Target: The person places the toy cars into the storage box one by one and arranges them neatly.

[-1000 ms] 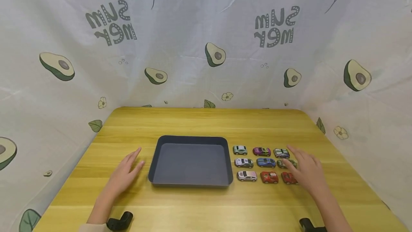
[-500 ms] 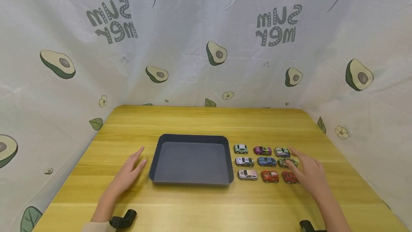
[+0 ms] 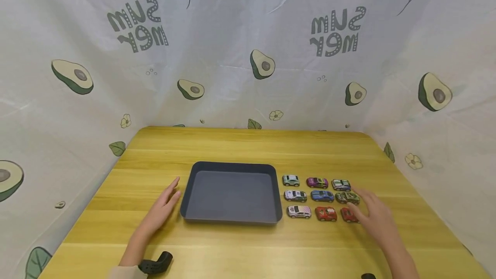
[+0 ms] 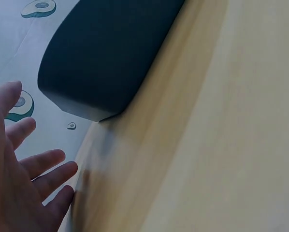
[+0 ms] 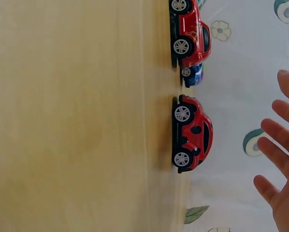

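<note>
A shallow dark grey tray (image 3: 232, 197) lies on the wooden table with nothing in it. My left hand (image 3: 159, 211) is held beside the tray's left wall, fingers extended and holding nothing. The left wrist view has that hand (image 4: 31, 181) spread below the tray's dark corner (image 4: 110, 53). To the tray's right, small toy cars stand in three rows. My right hand (image 3: 376, 222), fingers loosely extended, hovers at their right end, partly covering a red toy car (image 3: 348, 215). Close by are a green camouflage car (image 3: 347, 197) and a white-and-green car (image 3: 341, 184).
Other toy cars include a blue one (image 3: 322, 196), a purple one (image 3: 317, 182), a second red one (image 3: 326, 214) and a white one (image 3: 299, 212). A pale curtain (image 3: 217, 55) with avocado prints hangs behind and beside the table (image 3: 240, 253).
My left hand has shifted slightly right, closer to the tray. My right hand has drawn back a little toward the front. The tray and toy cars keep their places.
</note>
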Motion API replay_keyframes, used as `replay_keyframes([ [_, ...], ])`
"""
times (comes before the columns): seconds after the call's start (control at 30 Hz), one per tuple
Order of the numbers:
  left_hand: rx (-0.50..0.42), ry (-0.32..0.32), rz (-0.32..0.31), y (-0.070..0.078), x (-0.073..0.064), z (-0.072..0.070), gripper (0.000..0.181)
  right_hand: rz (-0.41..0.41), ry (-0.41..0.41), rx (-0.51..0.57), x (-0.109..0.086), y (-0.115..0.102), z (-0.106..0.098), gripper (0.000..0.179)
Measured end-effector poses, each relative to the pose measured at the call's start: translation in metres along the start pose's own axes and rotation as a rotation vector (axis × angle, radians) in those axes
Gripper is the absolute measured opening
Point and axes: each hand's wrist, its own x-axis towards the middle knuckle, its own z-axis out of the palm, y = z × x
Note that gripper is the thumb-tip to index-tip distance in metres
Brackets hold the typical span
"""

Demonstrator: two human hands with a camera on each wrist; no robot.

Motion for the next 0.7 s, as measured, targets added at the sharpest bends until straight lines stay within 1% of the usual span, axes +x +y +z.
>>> replay_keyframes([
  [0.17,-0.044,-0.001,-0.002,0.002,0.002,0.004,0.053,-0.026,0.018,-0.006,-0.004,0.003,0.005,0.047],
  [0.4,-0.069,-0.004,0.002,0.004,0.006,0.011,0.050,-0.005,-0.004,-0.024,-0.008,0.008,0.010,0.050],
  [0.6,-0.089,-0.013,-0.026,0.005,0.007,0.016,0.049,-0.020,-0.010,-0.036,-0.011,0.012,0.013,0.051],
  [0.7,-0.088,-0.024,-0.044,0.005,0.006,0.019,0.049,0.001,-0.039,-0.015,-0.014,0.015,0.015,0.051],
])
